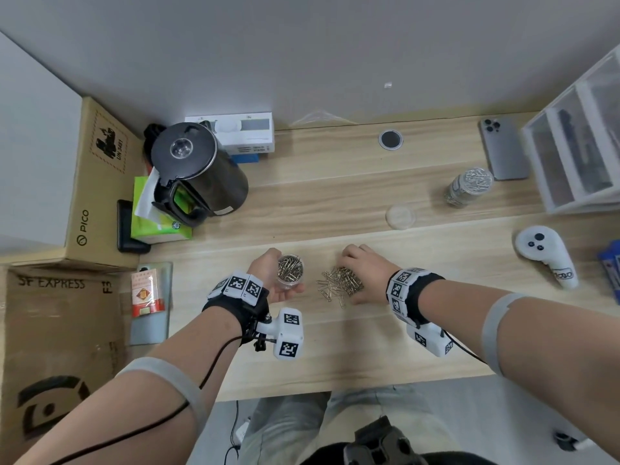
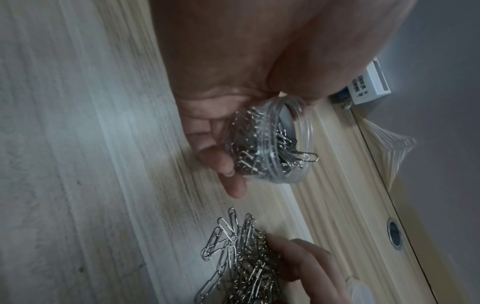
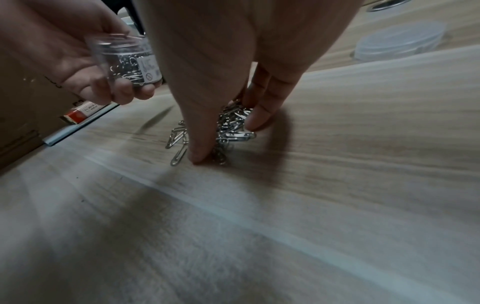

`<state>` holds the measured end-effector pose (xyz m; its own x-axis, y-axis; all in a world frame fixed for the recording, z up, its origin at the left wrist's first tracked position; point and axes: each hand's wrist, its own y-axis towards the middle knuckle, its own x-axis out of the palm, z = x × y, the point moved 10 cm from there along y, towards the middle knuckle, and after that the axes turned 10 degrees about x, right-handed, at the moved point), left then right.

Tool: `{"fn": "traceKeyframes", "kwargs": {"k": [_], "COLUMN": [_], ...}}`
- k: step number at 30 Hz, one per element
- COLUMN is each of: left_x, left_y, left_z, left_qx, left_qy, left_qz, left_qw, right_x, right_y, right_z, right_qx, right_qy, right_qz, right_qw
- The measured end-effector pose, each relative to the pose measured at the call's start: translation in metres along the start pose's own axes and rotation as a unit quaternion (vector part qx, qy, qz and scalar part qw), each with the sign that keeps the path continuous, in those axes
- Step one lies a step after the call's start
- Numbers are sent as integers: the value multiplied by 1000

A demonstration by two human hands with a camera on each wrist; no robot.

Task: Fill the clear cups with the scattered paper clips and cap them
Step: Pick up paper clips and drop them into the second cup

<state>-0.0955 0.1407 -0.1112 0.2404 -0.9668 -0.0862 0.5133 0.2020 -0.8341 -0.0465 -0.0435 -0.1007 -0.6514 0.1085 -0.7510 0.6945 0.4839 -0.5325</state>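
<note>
My left hand (image 1: 273,280) grips a clear cup (image 1: 290,272) partly filled with paper clips and holds it tilted just above the table; in the left wrist view the cup (image 2: 272,142) has one clip poking over its rim. A pile of loose paper clips (image 1: 339,285) lies to its right. My right hand (image 1: 360,270) is down on the pile (image 3: 231,125), with the thumb (image 3: 200,152) and fingers (image 3: 259,117) pinching clips between them. A clear lid (image 1: 400,216) lies flat further back. A second cup (image 1: 469,186) full of clips stands at the back right.
A black kettle (image 1: 198,169) and a green tissue pack (image 1: 157,226) stand at the back left beside cardboard boxes (image 1: 97,186). On the right are a phone (image 1: 503,147), a clear drawer unit (image 1: 580,156) and a white controller (image 1: 545,255).
</note>
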Motion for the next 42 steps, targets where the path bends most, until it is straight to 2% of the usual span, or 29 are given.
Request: {"fn": "traceKeyframes", "kwargs": {"k": [5,13,21,29,33,38,42], "left_x": [1,5,18,29,31,40,49], "left_y": [1,5,6,8,5,-1,-4], "left_z": [1,2,-8,-8,-3,4,2], "left_qx": [6,5,-16,-20,-21,-27,-40], "left_qy": [3,3,0,25,35,36,27], "left_qz": [3,0,-18,-31,-30,-36,-45], "left_qw": [1000,1000,1000,999,999,998,998], "right_x": [6,4,-2,-20,-43,-76,-75], "right_y": [1,5,4,8,6,4,3], "right_z": [-6,-8,-10,-4,-1,-24,-55], "right_qx": [-19,-11,-13,32,55,31,10], "right_qy": [-6,-24,51,57,104,175,183], "right_qz": [4,-10,-10,-14,2,-3,-1], "right_qw": [1000,1000,999,998,993,984,983]}}
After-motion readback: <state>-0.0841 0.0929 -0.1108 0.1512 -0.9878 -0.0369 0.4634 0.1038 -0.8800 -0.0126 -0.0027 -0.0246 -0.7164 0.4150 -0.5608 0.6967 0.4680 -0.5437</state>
